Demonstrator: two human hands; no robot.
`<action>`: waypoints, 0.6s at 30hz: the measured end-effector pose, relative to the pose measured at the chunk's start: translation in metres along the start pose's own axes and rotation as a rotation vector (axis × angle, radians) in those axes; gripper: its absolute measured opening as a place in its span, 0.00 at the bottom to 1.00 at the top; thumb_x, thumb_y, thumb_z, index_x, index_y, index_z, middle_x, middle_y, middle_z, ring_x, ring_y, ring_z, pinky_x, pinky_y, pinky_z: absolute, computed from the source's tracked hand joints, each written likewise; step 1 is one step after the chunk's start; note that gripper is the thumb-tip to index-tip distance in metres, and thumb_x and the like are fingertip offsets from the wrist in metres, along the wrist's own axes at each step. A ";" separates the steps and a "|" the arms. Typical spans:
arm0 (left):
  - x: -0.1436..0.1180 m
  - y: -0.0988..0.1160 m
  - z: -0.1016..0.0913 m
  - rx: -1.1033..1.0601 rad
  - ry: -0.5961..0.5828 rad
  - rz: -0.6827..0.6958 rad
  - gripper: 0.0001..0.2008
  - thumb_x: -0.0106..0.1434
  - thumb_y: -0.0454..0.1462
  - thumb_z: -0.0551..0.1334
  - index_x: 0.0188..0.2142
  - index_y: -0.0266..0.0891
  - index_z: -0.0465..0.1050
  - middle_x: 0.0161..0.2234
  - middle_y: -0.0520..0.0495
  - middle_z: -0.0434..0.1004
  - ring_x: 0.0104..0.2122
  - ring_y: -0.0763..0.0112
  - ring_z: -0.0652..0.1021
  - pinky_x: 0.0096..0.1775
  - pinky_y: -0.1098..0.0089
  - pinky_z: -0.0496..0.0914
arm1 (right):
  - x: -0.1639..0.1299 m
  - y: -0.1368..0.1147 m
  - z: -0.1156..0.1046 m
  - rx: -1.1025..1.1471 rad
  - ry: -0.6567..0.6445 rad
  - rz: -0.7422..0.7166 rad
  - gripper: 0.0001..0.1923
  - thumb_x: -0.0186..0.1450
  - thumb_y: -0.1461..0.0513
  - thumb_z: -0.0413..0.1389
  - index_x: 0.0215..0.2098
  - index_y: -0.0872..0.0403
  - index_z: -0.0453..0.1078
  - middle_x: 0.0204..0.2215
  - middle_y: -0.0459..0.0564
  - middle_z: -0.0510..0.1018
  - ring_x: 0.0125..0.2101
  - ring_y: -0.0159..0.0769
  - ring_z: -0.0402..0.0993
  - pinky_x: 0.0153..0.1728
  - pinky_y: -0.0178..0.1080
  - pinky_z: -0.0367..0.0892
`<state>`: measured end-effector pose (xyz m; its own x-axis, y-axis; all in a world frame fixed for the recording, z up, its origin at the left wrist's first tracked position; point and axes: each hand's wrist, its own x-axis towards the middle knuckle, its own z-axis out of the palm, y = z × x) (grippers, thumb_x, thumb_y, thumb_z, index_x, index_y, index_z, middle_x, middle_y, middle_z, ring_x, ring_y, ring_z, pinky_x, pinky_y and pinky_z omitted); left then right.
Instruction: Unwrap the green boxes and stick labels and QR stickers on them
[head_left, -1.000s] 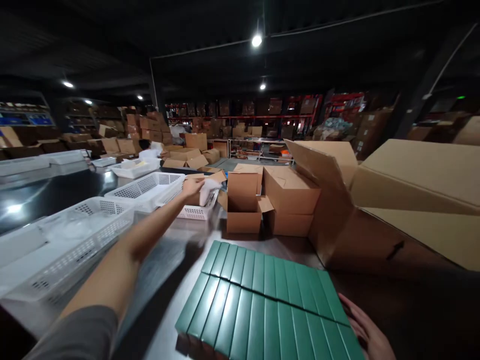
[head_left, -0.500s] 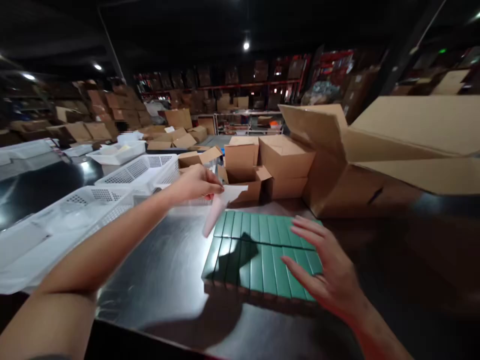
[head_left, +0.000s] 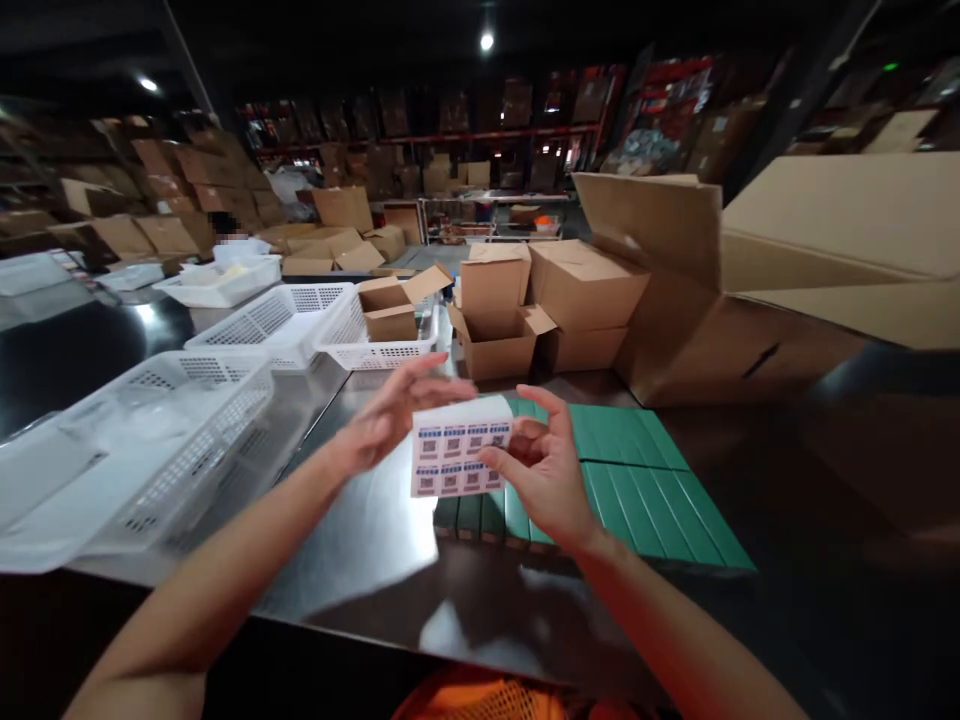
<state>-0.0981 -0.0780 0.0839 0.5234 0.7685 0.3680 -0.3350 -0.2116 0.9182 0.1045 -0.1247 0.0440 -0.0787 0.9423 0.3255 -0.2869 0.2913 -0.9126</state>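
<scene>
My right hand grips a sheet of labels by its right side, with the thumb on the front. Rows of small printed stickers with square codes face me, and the sheet's top bends back. At the sheet's upper left, my left hand has its fingers stretched out and slightly blurred, holding nothing that I can see. Beneath and behind the right hand, two rows of slim green boxes lie packed side by side on the metal table. The sheet and right hand cover part of these rows.
White perforated baskets stand on the left; one farther basket holds an open carton. Behind the green boxes are brown cartons, with a large open carton at right. Something orange shows below the table edge. A person is far left.
The sheet has passed from my left hand to my right and now shows its printed side. My right hand has moved left, off the green boxes' right part. The view has shifted slightly.
</scene>
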 end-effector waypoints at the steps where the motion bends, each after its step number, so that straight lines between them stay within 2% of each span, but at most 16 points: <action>1: -0.009 -0.009 0.000 -0.013 0.008 -0.067 0.49 0.43 0.54 0.75 0.62 0.47 0.59 0.54 0.37 0.74 0.54 0.47 0.74 0.53 0.53 0.69 | 0.000 0.003 0.000 -0.014 0.048 0.001 0.32 0.56 0.60 0.68 0.54 0.43 0.58 0.31 0.40 0.75 0.32 0.36 0.79 0.32 0.38 0.76; 3: -0.024 -0.024 0.002 0.034 0.132 -0.187 0.50 0.42 0.47 0.78 0.62 0.49 0.57 0.47 0.41 0.78 0.45 0.54 0.79 0.47 0.58 0.73 | 0.002 0.007 -0.001 -0.085 0.097 0.036 0.26 0.56 0.58 0.67 0.50 0.45 0.64 0.30 0.41 0.74 0.31 0.36 0.77 0.31 0.38 0.76; 5: -0.032 -0.035 0.003 0.074 0.287 -0.275 0.38 0.47 0.44 0.76 0.55 0.46 0.64 0.36 0.48 0.80 0.34 0.63 0.80 0.39 0.65 0.75 | 0.004 0.010 -0.004 -0.226 0.112 0.059 0.19 0.56 0.56 0.67 0.44 0.48 0.71 0.31 0.44 0.74 0.31 0.36 0.76 0.31 0.39 0.75; 7: -0.034 -0.041 0.001 0.052 0.357 -0.351 0.25 0.51 0.46 0.74 0.44 0.42 0.70 0.29 0.51 0.79 0.28 0.68 0.79 0.33 0.69 0.74 | 0.007 0.012 -0.008 -0.387 0.101 0.046 0.14 0.55 0.56 0.68 0.38 0.50 0.75 0.34 0.47 0.74 0.32 0.36 0.74 0.33 0.39 0.74; 10: -0.033 -0.042 -0.009 0.001 0.322 -0.446 0.21 0.49 0.46 0.74 0.38 0.39 0.72 0.28 0.50 0.79 0.26 0.69 0.78 0.30 0.71 0.73 | 0.014 0.018 -0.012 -0.409 0.016 0.123 0.15 0.54 0.57 0.68 0.38 0.51 0.77 0.36 0.48 0.75 0.35 0.36 0.74 0.36 0.39 0.72; 12: -0.034 -0.043 -0.019 -0.029 0.307 -0.505 0.21 0.49 0.46 0.75 0.36 0.38 0.72 0.28 0.50 0.79 0.26 0.70 0.78 0.30 0.72 0.72 | 0.017 0.025 -0.011 -0.317 -0.051 0.255 0.17 0.54 0.56 0.68 0.41 0.52 0.76 0.32 0.47 0.76 0.33 0.36 0.75 0.35 0.39 0.72; 14: -0.036 -0.048 -0.029 -0.057 0.309 -0.595 0.20 0.50 0.48 0.74 0.31 0.37 0.71 0.25 0.50 0.77 0.24 0.72 0.77 0.29 0.73 0.71 | 0.018 0.033 -0.010 -0.310 -0.076 0.339 0.15 0.55 0.56 0.67 0.39 0.52 0.76 0.29 0.46 0.78 0.30 0.36 0.75 0.34 0.39 0.71; 16: -0.041 -0.058 -0.039 -0.094 0.290 -0.714 0.21 0.52 0.51 0.72 0.29 0.36 0.71 0.21 0.50 0.75 0.20 0.74 0.74 0.24 0.75 0.68 | 0.019 0.040 -0.009 -0.397 -0.083 0.337 0.09 0.58 0.57 0.65 0.35 0.52 0.76 0.29 0.46 0.78 0.31 0.37 0.75 0.35 0.40 0.71; 18: -0.046 -0.072 -0.047 -0.180 0.286 -0.806 0.21 0.51 0.51 0.73 0.29 0.35 0.73 0.21 0.49 0.75 0.19 0.74 0.74 0.22 0.75 0.66 | 0.025 0.045 -0.011 -0.472 -0.088 0.251 0.04 0.60 0.59 0.63 0.32 0.51 0.76 0.34 0.48 0.79 0.36 0.38 0.76 0.38 0.40 0.70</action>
<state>-0.1352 -0.0696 -0.0066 0.4457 0.7699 -0.4567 -0.0783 0.5418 0.8368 0.0998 -0.0860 0.0089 -0.1749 0.9810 0.0838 0.2098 0.1203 -0.9703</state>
